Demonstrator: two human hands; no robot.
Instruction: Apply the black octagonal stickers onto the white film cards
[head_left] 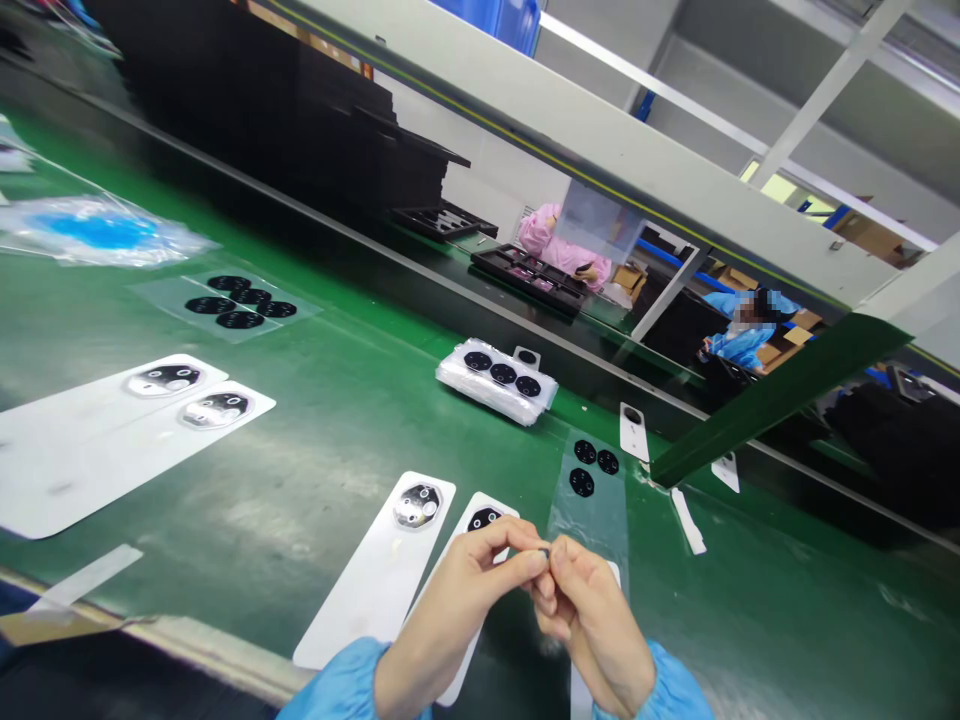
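Note:
Low in the middle of the view, my left hand (469,585) and my right hand (589,610) meet fingertip to fingertip, both pinched on one small dark round part (545,553). They hover over two white phone back covers (386,570) with round camera cut-outs, lying on the green belt (315,440). Just beyond the hands lies a clear film strip (592,490) carrying three black lens discs.
Two more white covers (112,430) lie at the left. A clear sheet with several black discs (240,303), a blue-filled plastic bag (97,232) and a wrapped pack of lens parts (499,380) sit farther back. Black trays (529,275) stand behind; other workers sit across the line.

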